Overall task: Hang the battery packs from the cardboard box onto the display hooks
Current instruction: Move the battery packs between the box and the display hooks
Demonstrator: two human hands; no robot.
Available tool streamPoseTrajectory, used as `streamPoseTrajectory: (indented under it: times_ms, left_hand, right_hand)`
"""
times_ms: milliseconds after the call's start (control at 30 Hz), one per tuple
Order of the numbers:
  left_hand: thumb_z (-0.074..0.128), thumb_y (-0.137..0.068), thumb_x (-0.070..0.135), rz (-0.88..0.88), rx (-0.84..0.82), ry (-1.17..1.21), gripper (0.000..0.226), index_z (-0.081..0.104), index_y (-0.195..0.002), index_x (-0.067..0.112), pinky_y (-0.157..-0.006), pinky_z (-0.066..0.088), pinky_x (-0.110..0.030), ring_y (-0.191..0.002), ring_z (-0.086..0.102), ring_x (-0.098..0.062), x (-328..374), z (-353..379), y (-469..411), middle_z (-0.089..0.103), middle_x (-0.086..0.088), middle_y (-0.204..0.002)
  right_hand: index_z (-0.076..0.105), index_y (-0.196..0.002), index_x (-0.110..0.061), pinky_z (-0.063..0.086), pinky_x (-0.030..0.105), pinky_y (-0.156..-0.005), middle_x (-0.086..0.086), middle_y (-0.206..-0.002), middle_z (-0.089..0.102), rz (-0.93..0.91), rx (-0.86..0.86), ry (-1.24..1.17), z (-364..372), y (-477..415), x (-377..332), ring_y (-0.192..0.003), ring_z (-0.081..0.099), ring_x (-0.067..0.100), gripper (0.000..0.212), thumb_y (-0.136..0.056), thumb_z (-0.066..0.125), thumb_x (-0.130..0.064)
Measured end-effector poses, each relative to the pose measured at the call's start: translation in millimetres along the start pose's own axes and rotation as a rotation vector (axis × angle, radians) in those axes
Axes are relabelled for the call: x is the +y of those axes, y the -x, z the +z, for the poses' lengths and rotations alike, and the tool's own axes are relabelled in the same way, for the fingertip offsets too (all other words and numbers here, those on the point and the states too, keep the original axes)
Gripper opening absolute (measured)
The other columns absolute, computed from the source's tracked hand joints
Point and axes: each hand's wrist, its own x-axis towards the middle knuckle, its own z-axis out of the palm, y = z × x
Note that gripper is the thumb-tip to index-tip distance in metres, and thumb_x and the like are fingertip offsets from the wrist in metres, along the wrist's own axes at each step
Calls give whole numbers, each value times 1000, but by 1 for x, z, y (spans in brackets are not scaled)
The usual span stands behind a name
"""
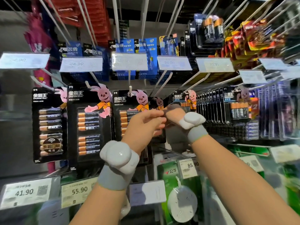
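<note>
Item: one black Duracell battery pack point(159, 103), pink rabbit printed at the top of its card, held upright in front of the middle row of the display, between the hung 5号 pack point(123, 101) on its left and a dense row of small packs point(211, 108) on its right. Its lower part is hidden behind the hands. Left hand point(142, 125): raised, fingers curled round the card's edge, thumb and forefinger pinching near its upper corner. Right hand point(174, 113): raised just beside the left, fingertips at the same upper corner; it is blurred, so whether it pinches the card or only touches it cannot be told. White display hooks point(162, 86) slant down toward the top of the held pack. Each wrist bears a grey band with a white device point(118, 156). Further left hang a 7号 pack point(87, 124) and another large pack point(48, 124). Blue-carded packs point(125, 46) hang in the row above. Price tags along the lower rail read 41.90 point(24, 192), 55.90 point(78, 190) and 85.90 point(188, 168). Green packaging point(168, 174) hangs below the hands.
</note>
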Motion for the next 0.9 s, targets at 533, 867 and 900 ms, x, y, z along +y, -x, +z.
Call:
streamPoseTrajectory:
  times_ms: [533, 867, 900]
  left_hand:
    - [60, -91, 10, 68, 77, 191, 16, 68, -103, 18, -80, 57, -26, -93, 72, -20, -2, -40, 51, 74, -6, -98]
    - [59, -92, 10, -6, 146, 173, 14, 66, -101, 18, -83, 57, -29, -93, 69, -20, 2, -56, 107, 73, -6, -96]
    - [59, -92, 10, -9, 170, 165, 14, 67, -98, 19, -82, 58, -28, -92, 69, -21, 5, -57, 114, 73, -5, -94]
  right_hand:
    - [63, -98, -2, 55, 24, -53, 10, -76, 61, -105, 3, -249, -10, 115, -18, -65, 61, 19, 16, -96, 55, -15]
    - [62, -97, 3, 51, 28, -54, 11, -71, 59, -121, -40, -301, 7, 180, -23, -57, 58, 16, 15, -94, 56, -11]
    - [62, -97, 2, 51, 27, -54, 11, -70, 59, -126, -60, -307, 8, 186, -25, -56, 58, 16, 14, -94, 56, -11]
